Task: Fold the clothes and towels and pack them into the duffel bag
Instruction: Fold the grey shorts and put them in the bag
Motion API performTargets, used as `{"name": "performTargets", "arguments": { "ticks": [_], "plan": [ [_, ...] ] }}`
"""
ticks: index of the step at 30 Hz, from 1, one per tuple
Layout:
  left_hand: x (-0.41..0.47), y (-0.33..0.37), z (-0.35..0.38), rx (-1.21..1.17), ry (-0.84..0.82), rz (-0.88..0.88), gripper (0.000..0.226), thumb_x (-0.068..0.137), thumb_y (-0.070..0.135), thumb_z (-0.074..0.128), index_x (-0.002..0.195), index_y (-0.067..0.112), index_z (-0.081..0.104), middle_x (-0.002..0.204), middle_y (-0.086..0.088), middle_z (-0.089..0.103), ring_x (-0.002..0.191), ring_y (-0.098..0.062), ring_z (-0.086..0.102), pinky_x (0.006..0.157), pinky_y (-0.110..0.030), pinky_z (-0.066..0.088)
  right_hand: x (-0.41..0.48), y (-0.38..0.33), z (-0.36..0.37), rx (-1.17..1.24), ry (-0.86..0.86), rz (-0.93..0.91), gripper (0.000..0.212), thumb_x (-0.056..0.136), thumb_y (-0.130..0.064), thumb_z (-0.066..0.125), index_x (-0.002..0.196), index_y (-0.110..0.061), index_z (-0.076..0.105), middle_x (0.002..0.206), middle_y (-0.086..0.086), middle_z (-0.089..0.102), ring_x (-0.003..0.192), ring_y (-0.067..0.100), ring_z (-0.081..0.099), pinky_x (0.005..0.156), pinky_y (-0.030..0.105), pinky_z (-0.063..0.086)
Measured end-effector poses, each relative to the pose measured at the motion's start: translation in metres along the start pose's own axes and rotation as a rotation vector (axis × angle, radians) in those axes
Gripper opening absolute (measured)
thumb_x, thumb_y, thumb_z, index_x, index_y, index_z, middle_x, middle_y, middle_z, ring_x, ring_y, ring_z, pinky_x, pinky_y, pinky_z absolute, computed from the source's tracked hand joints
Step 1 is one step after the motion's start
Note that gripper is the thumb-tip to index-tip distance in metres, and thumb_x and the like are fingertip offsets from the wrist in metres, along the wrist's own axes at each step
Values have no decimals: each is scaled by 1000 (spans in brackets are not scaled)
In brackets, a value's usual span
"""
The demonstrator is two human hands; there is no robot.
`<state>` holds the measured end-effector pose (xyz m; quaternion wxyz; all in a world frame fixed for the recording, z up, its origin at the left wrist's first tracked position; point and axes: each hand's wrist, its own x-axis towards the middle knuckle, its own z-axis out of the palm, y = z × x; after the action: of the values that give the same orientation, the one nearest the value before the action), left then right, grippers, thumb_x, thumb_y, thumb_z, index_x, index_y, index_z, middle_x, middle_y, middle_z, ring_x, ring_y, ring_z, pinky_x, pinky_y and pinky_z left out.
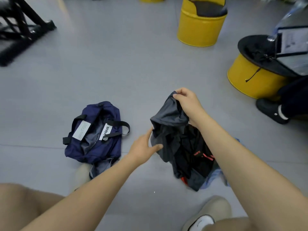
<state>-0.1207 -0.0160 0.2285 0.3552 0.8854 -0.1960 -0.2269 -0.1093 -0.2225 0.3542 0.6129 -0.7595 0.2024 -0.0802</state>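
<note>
A navy duffel bag lies open on the grey floor at centre left, black handles spread, white labels showing. To its right is a heap of dark clothes with red print, and a light blue cloth peeks out underneath. My right hand pinches the top edge of a grey garment and lifts it above the heap. My left hand reaches in from the left, fingers extended, touching the garment's lower left edge.
Two yellow drums stand at the back and right, the right one topped with a black cover. A black shoe of another person is at far right. A black frame sits at back left. My own shoes are near the bottom.
</note>
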Motion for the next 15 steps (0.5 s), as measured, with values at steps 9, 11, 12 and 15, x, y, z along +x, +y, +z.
{"name": "performTargets", "arguments": {
  "ticks": [9,11,12,15],
  "plan": [
    [-64,2,-35,118,174,126,102,90,44,69,159,38,-6,166,2,17,153,-17,15,119,-39,29,-57,-91,16,204,-50,-58,19,96,-8,55,79,-17,58,75,1,59,70,14,56,68,28,45],
    [-70,-11,-40,107,218,62,105,88,46,71,158,40,-8,163,4,25,146,-25,30,115,-43,36,-71,-110,15,321,-92,-64,20,97,-8,54,79,-16,56,72,1,58,66,13,55,62,25,46],
    [-71,-19,-43,112,253,24,105,87,48,71,158,40,-7,159,4,31,138,-29,41,110,-44,42,-77,-118,14,379,-116,-63,19,97,-8,53,80,-16,56,72,2,57,65,14,56,61,24,46],
    [-73,-38,-53,206,392,-54,77,91,44,67,156,32,26,148,5,44,128,-26,50,101,-43,48,-87,-132,10,457,-167,-62,18,98,-9,52,82,-16,55,72,3,58,66,14,57,61,24,48]
  ]
}}
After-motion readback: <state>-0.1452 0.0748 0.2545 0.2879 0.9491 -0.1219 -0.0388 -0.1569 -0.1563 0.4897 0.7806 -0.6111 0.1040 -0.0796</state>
